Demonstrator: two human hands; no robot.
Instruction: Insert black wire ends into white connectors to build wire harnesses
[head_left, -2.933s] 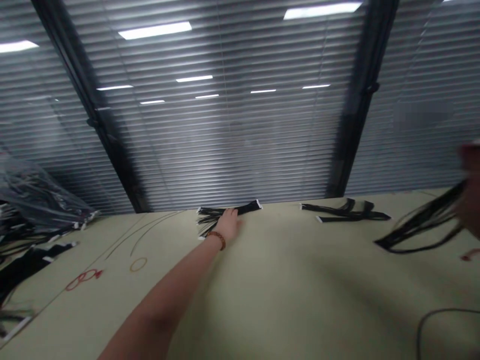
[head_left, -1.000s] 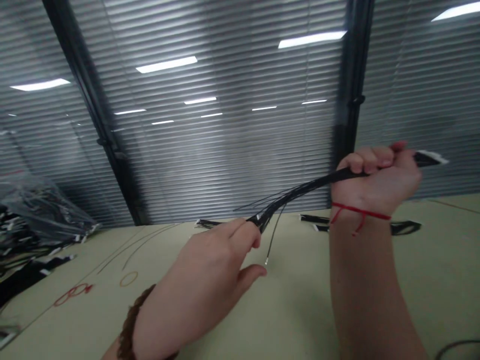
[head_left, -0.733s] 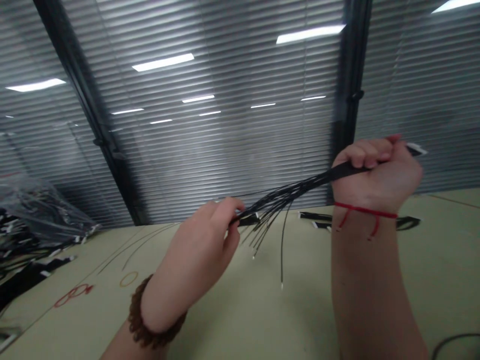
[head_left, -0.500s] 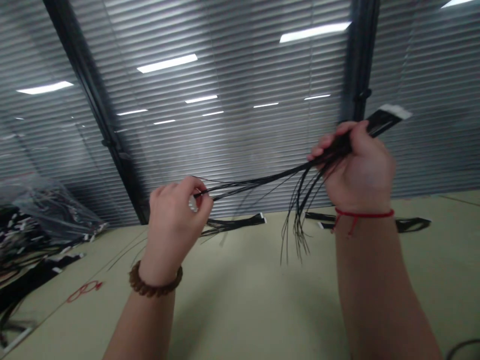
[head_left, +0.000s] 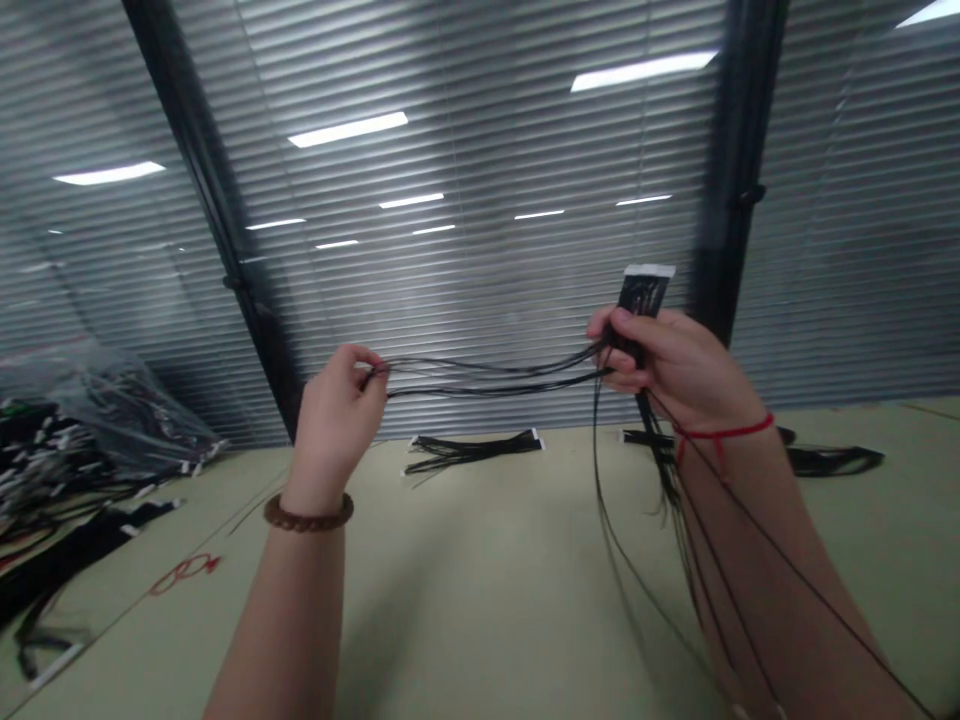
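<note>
My right hand [head_left: 667, 365] grips a black wire harness near its flat end, where a white connector [head_left: 649, 271] points upward. From that grip several thin black wires [head_left: 495, 390] stretch across to my left hand [head_left: 337, 415], whose thumb and fingers pinch their far ends. What is on those ends is hidden by the fingers. Other loose wires [head_left: 622, 545] of the harness hang from my right hand, some falling across the forearm. Both hands are held up above the table [head_left: 480, 600].
Behind the hands, a black wire harness [head_left: 480, 447] and another one [head_left: 832, 460] lie along the table's back edge. At left are a pile of cables with a clear plastic bag [head_left: 127, 410] and a red cord [head_left: 184, 573]. Window blinds [head_left: 495, 130] stand behind.
My right hand has moved left and turned, so the connector end now stands more upright. Wires between the hands have slackened, and longer loose wires now hang over my right forearm.
</note>
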